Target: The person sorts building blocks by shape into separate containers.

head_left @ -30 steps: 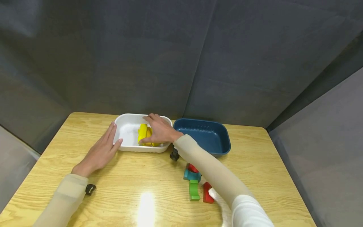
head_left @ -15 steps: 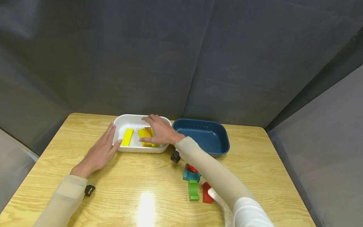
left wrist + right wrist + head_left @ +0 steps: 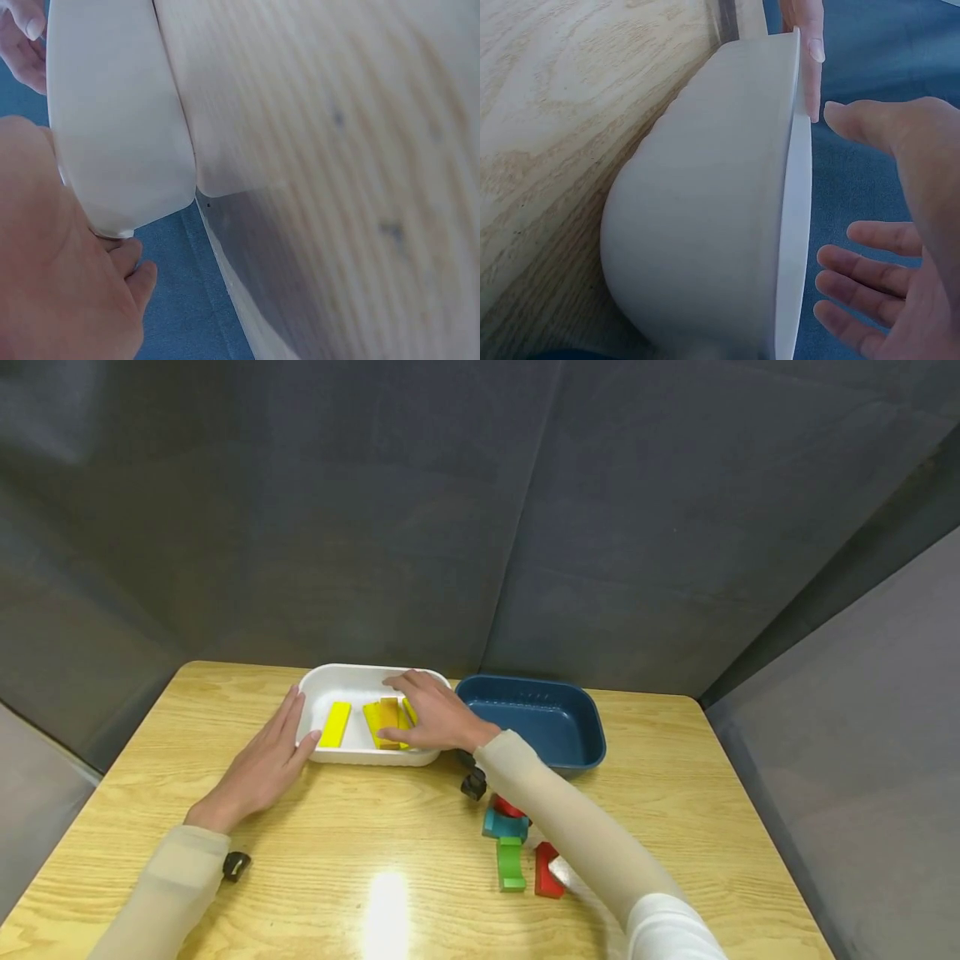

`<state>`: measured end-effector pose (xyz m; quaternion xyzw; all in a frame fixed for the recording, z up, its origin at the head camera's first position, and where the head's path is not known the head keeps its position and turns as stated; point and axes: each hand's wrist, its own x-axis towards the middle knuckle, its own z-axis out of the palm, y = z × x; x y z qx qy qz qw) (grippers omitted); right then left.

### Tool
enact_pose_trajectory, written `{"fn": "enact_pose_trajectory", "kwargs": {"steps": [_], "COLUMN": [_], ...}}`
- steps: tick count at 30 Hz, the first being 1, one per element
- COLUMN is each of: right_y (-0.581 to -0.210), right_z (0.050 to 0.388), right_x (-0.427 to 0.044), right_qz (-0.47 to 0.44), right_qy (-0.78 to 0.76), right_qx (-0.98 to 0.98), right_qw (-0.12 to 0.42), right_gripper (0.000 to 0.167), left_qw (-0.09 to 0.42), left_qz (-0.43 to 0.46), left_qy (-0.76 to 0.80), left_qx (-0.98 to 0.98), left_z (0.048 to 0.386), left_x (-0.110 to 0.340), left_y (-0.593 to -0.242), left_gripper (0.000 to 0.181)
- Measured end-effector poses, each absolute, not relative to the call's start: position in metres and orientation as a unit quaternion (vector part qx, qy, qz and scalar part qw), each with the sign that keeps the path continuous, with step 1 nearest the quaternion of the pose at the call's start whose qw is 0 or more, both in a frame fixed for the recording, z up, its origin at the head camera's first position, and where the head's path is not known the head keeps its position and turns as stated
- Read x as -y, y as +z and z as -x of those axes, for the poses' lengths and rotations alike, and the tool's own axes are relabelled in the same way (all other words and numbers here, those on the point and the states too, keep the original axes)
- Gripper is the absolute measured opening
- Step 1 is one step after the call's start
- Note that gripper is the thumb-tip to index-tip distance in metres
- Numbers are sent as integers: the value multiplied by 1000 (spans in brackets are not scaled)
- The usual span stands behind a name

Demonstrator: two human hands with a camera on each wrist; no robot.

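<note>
In the head view, a white tray (image 3: 318, 693) stands at the back of the table. My left hand (image 3: 262, 768) rests against its left end with straight fingers; the left wrist view shows that palm (image 3: 60, 262) beside the tray wall. Over the tray's right half hovers my right hand (image 3: 438, 714), thumb and fingers spread. In the right wrist view these fingers (image 3: 862, 262) have nothing between them. A yellow block (image 3: 335, 724) lies alone in the tray's left part. Below the right hand are more yellow blocks (image 3: 372, 718) and a darker yellow block (image 3: 389, 714), partly hidden by that hand.
A dark blue tray (image 3: 555, 731) stands right beside the white one. Nearer the front lie a green arched block (image 3: 511, 864), a blue-green block (image 3: 505, 824) and two red blocks (image 3: 547, 872), partly under the right forearm. Grey cloth (image 3: 375, 527) hangs behind the table (image 3: 322, 860).
A yellow block that was by the right thumb now lies farther left in the white tray. My right hand has drawn slightly to the right. The left hand has stayed in place.
</note>
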<state>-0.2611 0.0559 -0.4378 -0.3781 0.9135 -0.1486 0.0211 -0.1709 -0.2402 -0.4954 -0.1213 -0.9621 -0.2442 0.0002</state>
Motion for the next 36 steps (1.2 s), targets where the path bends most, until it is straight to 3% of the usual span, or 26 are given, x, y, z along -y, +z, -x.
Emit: {"fn": "enact_pose_trajectory", "kwargs": {"steps": [36], "right_y": [-435], "right_z": [221], "right_x": [-90], "right_qz": [391], "right_qy": [-170], "right_qx": [-905], "right_qw": [13], "right_gripper": [78], "left_qw": [-2], "left_qz": [122], "left_qy": [-246], "left_qx": [962], "left_z": [171], "left_x": [240], "left_y": [-493], "left_gripper": [81]}}
